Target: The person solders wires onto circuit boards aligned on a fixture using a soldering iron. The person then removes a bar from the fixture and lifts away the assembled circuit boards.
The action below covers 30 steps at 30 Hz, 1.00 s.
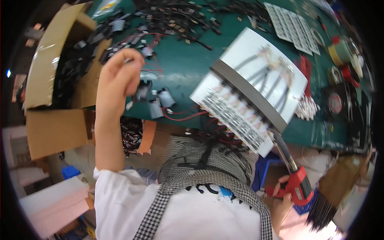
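My left hand (123,74) is raised over the left part of the green bench, fingers curled in; whatever they may hold is too small and blurred to make out. Down at the right, my right hand (283,198) grips a red and black heat gun (299,187) with a long metal barrel. The barrel's tip reaches the lower right corner of a tilted white board (236,54). Across the board runs a dark grey strip (250,96), with wires in black sleeves passing under it. Rows of small white connectors (234,120) sit along the board's near edge.
An open cardboard box (48,60) of black parts stands at the left. Black parts (172,22) are heaped across the far bench (180,80). Grey housings (156,108) with red wires lie near the left hand. White trays (291,26) and tape rolls (340,54) are at the right.
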Tool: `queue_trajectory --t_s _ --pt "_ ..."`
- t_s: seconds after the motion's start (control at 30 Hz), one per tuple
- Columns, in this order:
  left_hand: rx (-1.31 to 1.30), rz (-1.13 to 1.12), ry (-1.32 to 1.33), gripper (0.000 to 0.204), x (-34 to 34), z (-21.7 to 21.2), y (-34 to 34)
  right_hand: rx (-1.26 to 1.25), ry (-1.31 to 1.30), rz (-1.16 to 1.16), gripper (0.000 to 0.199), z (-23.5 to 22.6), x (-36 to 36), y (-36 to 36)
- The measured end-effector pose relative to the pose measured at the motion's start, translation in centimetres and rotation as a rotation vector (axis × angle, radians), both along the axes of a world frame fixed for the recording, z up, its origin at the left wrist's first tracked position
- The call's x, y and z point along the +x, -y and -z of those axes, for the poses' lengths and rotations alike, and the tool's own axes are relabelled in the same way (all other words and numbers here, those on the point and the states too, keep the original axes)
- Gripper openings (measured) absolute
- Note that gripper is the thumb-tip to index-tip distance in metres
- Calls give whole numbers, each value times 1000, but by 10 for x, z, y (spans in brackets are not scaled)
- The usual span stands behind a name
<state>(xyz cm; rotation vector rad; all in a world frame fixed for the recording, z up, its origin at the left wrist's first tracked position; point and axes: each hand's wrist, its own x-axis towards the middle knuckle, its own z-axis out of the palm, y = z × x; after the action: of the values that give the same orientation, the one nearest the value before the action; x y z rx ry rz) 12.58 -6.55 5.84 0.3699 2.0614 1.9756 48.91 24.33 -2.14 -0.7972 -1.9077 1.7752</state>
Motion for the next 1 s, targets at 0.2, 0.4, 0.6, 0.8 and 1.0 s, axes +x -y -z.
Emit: queue_trajectory --t_s 0.2,0.4,0.6,0.8,1.0 --pt "-94 418 403 5 111 24 -63 -120 -59 -97 77 -10 -20 7" --pt "-161 563 318 4 144 66 -104 -267 -145 -189 71 0 12 0" --pt "-250 337 -211 4 152 71 -116 -115 -43 -180 73 -7 15 2" --pt "-375 377 -47 6 151 61 -121 -266 -96 -165 72 -3 21 0" --pt "-342 356 -28 9 153 70 -119 -202 -98 -128 66 -9 5 4"
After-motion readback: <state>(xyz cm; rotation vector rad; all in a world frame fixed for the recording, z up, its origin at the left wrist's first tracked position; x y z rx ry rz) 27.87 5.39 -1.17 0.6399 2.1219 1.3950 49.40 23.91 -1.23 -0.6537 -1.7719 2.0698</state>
